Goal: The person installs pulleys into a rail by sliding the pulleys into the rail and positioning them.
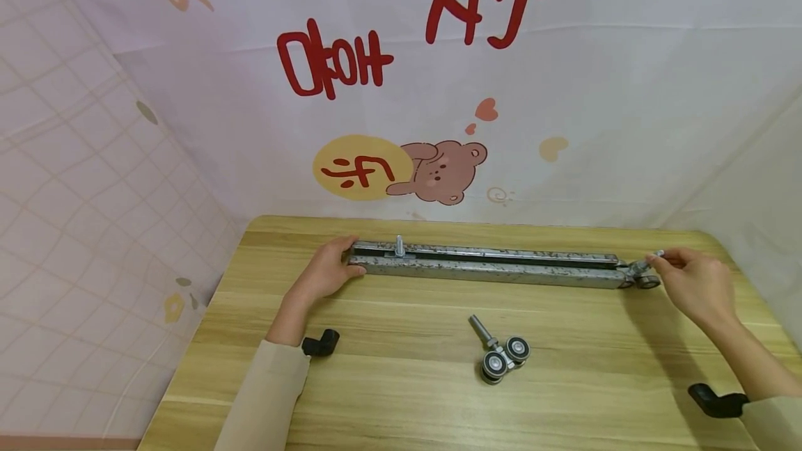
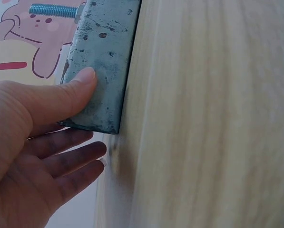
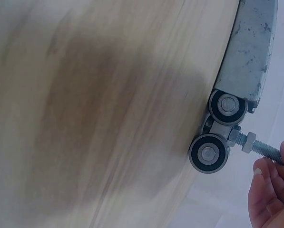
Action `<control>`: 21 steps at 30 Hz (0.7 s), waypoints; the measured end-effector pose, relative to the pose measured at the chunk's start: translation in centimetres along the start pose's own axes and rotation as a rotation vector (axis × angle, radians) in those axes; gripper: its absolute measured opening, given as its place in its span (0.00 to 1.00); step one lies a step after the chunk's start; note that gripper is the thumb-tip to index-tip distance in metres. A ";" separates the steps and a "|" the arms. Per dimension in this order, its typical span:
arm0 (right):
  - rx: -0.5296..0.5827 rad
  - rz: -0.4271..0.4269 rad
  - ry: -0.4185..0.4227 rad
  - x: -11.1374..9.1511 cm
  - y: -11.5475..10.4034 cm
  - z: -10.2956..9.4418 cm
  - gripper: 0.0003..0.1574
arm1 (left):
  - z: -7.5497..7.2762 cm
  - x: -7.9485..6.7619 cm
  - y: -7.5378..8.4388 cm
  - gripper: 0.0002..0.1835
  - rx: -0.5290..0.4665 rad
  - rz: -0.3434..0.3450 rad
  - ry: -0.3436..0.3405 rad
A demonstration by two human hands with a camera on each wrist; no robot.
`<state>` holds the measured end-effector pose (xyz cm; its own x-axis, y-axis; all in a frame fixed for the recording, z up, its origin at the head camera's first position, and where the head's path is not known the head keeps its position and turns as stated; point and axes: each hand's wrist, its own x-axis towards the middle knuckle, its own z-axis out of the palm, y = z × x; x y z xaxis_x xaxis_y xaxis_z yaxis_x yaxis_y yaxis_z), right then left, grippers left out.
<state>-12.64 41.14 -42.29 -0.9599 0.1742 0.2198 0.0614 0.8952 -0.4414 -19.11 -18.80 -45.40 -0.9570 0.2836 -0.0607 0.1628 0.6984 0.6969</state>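
Note:
A grey, scuffed metal track [image 1: 489, 270] with a slot along its top lies across the table. My left hand [image 1: 327, 268] grips its left end, thumb on the near side [image 2: 87, 78]. A threaded bolt [image 1: 399, 246] stands up out of the slot near that end. At the right end, my right hand [image 1: 698, 284] pinches the threaded bolt of a roller trolley [image 3: 218, 133]. One pair of its wheels sits right at the track's open end, the other pair outside. A second roller trolley [image 1: 504, 360] with its own bolt lies on the table in front of the track.
The wooden table [image 1: 388, 395] has rounded far corners and backs onto a white printed cloth [image 1: 595, 179]. A patterned cloth [image 1: 113, 242] hangs along the left side. Black wrist mounts [image 1: 321, 343] sit at both wrists.

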 end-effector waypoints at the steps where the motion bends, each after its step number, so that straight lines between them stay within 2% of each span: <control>1: 0.003 -0.003 0.002 0.0 0.0 0.0 0.29 | 0.0 0.0 0.0 0.38 -0.003 -0.005 0.003; 9: 0.018 -0.009 0.010 0.2 -0.2 0.0 0.29 | 0.0 0.0 0.0 0.38 0.003 -0.010 0.005; 21: 0.039 -0.020 -0.020 0.2 -0.9 0.3 0.29 | -0.1 0.1 0.0 0.38 0.005 -0.017 0.004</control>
<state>-12.92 40.27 -42.09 -0.9662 0.1479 0.2112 0.0321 0.8818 -0.4706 -19.20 -18.83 -45.35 -0.9606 0.2690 -0.0697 0.1476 0.7065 0.6922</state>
